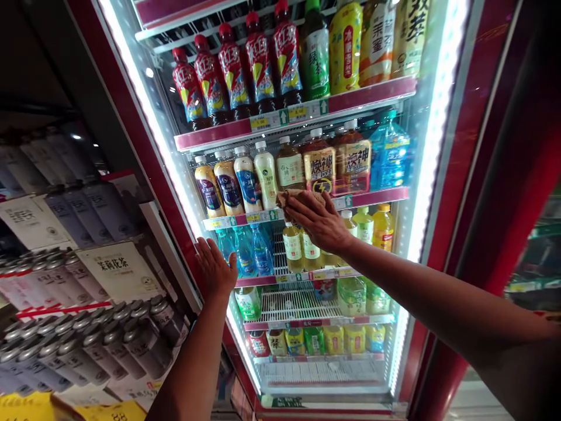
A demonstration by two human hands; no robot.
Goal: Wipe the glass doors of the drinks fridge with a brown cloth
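Note:
My right hand point(322, 221) presses a folded brown cloth point(307, 197) against the glass door point(280, 240) of a lit drinks fridge, in front of the middle shelf's edge. The fingers lie stretched over the cloth and hold it to the pane. My left hand point(215, 268) rests flat and open by the left side of the door frame point(169, 175), fingers up and thumb out, with nothing in it. Behind the glass are bottled drinks, among them red-capped bottles point(258, 58), small white-capped bottles point(243, 178) and blue bottles point(263, 248).
To the left, open shelves hold rows of grey bottles point(105, 345) with silver caps, beside white sign cards point(120, 272). Yellow tags point(109, 411) lie at the lower left. A dark red fridge frame point(456, 327) runs down the right side, and another lit cabinet point(530, 257) stands beyond it.

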